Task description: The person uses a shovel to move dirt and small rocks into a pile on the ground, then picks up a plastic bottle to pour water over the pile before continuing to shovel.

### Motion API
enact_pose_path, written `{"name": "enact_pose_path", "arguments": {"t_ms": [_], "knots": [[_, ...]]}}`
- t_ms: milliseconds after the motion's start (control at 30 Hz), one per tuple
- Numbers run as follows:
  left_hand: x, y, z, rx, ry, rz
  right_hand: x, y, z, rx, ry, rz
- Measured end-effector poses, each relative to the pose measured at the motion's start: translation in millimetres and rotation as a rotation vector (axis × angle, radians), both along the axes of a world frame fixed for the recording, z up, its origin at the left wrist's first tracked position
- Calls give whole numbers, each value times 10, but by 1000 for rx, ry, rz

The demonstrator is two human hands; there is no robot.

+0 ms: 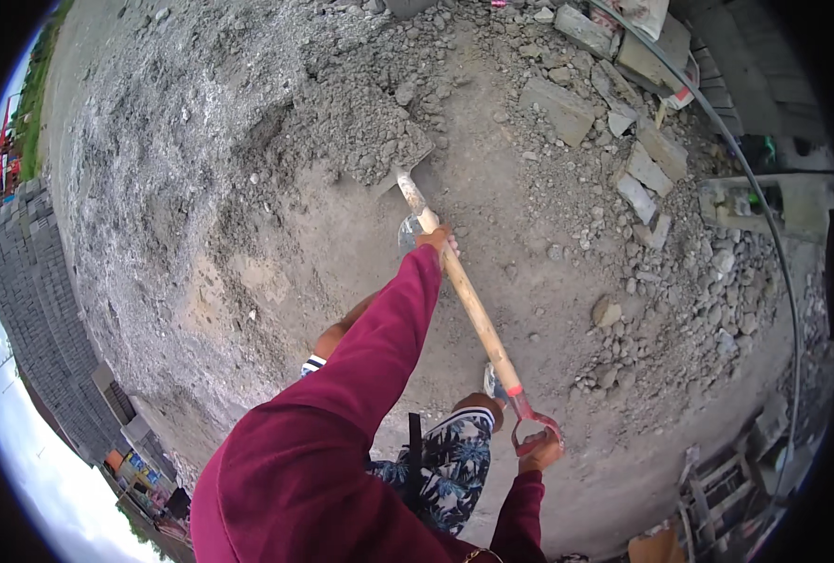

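Note:
Both my hands hold one shovel [478,314] with a pale wooden shaft and a red D-shaped handle. My left hand [436,240] wraps round the upper part of the shaft, near the blade. Down at the other end, my right hand [542,450] grips the red handle. The blade is mostly covered by grey gravel [379,141]; only its edge shows beside the pile, so I cannot tell how deep it sits. Bare packed ground lies under the shaft, and my feet stand on either side of it.
Broken concrete blocks [567,111] and loose stones [708,291] lie on the right. A grey hose or cable [750,169] curves along that side. Stacked grey blocks [41,291] rise at the far left. A wooden frame [722,497] lies at the lower right.

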State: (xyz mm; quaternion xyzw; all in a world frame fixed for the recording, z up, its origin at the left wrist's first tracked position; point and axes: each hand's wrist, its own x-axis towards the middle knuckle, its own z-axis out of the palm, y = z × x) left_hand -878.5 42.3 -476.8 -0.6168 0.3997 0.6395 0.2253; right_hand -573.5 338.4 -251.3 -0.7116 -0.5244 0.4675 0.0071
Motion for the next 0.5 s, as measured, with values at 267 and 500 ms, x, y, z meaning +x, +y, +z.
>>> {"name": "enact_pose_path", "arguments": {"t_ms": [267,500], "knots": [[967,585,1977,-96,185,40,930,829,1323,-81,95,49],[2423,1520,3274,-72,226,222,1960,2228,2619,6,168,279]]}}
